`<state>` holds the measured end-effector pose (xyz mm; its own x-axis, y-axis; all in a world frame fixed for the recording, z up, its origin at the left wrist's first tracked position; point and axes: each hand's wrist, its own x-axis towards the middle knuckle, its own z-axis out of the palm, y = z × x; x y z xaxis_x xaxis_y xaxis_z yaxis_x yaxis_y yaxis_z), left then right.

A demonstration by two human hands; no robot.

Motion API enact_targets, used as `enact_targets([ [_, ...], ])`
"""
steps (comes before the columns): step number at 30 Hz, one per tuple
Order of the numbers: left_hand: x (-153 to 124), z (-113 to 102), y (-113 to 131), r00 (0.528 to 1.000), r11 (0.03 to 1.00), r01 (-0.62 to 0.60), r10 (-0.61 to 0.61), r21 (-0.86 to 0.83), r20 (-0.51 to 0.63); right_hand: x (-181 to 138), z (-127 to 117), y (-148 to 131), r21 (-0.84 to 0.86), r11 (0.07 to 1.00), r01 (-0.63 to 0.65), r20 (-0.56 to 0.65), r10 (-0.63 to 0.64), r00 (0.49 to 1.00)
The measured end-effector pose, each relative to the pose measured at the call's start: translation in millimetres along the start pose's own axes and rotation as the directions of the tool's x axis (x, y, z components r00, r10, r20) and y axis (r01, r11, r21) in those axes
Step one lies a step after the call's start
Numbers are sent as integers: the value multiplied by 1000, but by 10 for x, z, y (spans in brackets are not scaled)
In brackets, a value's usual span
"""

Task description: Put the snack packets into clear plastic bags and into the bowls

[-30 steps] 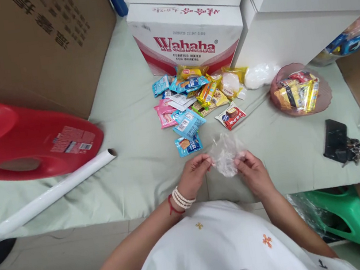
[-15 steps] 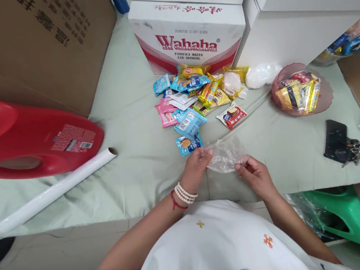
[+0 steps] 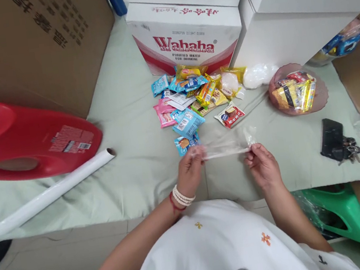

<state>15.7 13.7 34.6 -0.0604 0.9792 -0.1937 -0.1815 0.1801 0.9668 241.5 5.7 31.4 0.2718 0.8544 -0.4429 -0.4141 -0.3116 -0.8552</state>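
The plastic (image 3: 224,149), slacker a moment earlier, had been drawn taut and so seemingly straightened, nearer than the snacks (image 3: 187,122); its left end was pinched by the left hand (image 3: 189,171), its right by the right hand (image 3: 264,165).

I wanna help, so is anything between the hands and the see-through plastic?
Nothing visible is. The left hand and right hand both hold the see-through plastic, stretched between them; the nearest blue packet lies beyond the left hand.
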Motion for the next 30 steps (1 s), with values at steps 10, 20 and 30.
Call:
enact_targets([
  [10,231,-163,63,891,694,382,-453,-611,42,-497,-503,-200,-719,695,16,500,501,706],
  [20,93,-13,54,961,914,269,-278,-305,17,-358,-61,-543,-640,344,687,620,-298,726],
  [30,122,-191,-34,934,866,330,-358,-376,-5,-143,90,-18,-656,-150,740,755,-132,643],
])
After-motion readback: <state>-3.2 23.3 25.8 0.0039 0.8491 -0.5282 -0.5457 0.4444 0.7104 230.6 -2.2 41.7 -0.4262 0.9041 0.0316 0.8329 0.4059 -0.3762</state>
